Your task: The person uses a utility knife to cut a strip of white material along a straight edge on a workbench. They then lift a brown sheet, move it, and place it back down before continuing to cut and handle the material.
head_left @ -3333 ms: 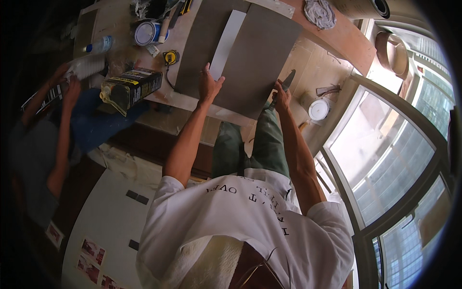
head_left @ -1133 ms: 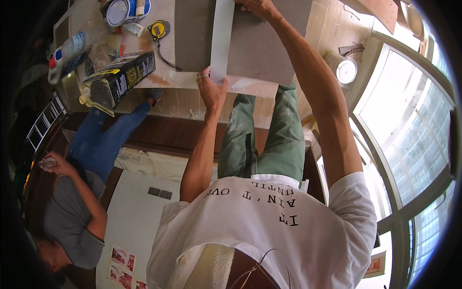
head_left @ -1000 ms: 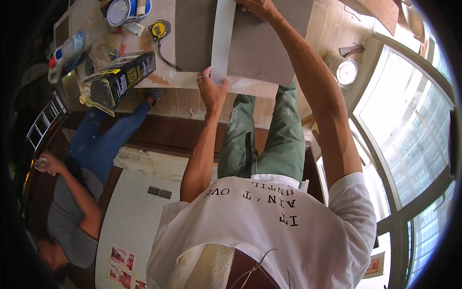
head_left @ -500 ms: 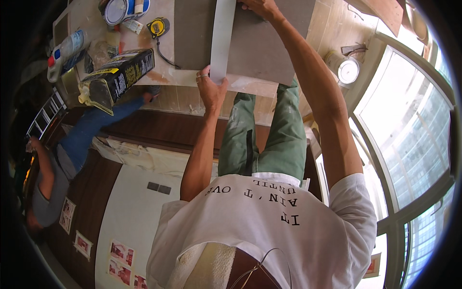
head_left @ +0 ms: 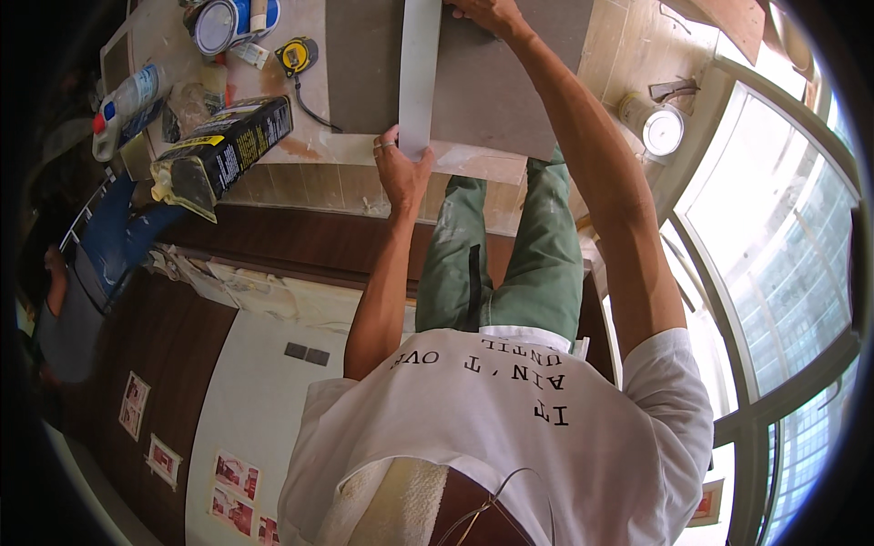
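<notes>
A long pale strip (head_left: pixel 417 73) lies lengthwise on a grey-brown sheet (head_left: pixel 492 86) on the worktable (head_left: pixel 296 150). My left hand (head_left: pixel 401 171) grips the strip's near end at the table edge, thumb and fingers pressed on it. My right hand (head_left: pixel 481 18) is closed at the strip's far end, near the top of the picture; what its fingers hold is hidden.
Left of the sheet are a tape measure (head_left: pixel 296 56), paint tin (head_left: pixel 215 27), black metal can (head_left: pixel 232 146) and plastic bottle (head_left: pixel 114 123). A white bucket (head_left: pixel 660 132) stands right. A window (head_left: pixel 756 237) fills the right side; a co-worker (head_left: pixel 68 318) is far left.
Since the earliest frame, my right hand has moved from the sheet's right edge to the strip's far end, where the knife is now hidden. Lately my hands stay put; the co-worker moves farther left.
</notes>
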### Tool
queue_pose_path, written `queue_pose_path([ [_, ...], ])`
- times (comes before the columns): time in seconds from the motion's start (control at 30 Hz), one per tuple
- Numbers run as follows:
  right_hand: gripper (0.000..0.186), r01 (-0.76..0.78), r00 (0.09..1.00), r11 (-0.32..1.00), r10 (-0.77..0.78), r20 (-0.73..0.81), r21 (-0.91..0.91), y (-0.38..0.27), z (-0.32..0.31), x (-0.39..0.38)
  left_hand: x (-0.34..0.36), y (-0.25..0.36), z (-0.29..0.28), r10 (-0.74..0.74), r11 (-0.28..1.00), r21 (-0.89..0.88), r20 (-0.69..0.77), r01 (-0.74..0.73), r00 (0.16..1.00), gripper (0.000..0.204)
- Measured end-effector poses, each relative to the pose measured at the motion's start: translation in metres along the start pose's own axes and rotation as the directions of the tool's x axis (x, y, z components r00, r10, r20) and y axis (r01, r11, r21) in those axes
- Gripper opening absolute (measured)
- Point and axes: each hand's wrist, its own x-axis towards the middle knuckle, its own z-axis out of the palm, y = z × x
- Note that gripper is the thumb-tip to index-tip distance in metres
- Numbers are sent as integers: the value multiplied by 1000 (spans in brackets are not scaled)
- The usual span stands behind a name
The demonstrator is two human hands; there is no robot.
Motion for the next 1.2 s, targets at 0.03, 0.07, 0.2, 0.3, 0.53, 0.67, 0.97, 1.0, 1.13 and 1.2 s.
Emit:
queue_pose_path([
  [0.03,29,-1,1000,1000,1,2,4,-2,0,-1,0,0,0,1,1000,4,0,-1,1000,59],
  [0.07,29,1,1000,1000,-1,2,4,-2,0,0,1,0,0,4,1000,7,-2,-4,1000,59],
  [0.2,28,4,1000,998,-4,-5,-60,2,-1,3,1,0,0,6,1000,9,-5,-6,1000,58],
  [0.3,26,5,1000,999,-5,7,-53,1,-2,2,0,1,0,8,1000,22,-6,-8,1000,57],
  [0.53,26,-27,999,999,28,28,-35,4,-3,2,1,2,0,-12,1000,18,4,12,1000,58],
  [0.67,27,-48,998,999,48,34,-2,4,-2,2,1,3,-1,-9,999,38,4,9,1000,59],
  [0.97,26,-77,995,996,75,62,37,-3,-2,0,1,2,0,-19,1000,22,-5,19,1000,59],
  [1.0,26,-75,995,996,73,63,40,-3,-2,0,1,2,0,-15,1000,23,-9,15,1000,59],
  [1.13,24,-19,998,999,17,66,38,-1,-3,0,1,2,0,-1,999,33,-22,2,1000,57],
  [1.2,23,-22,998,951,5,55,309,18,-1,5,2,2,1,-1,999,32,-19,1,1000,57],
])
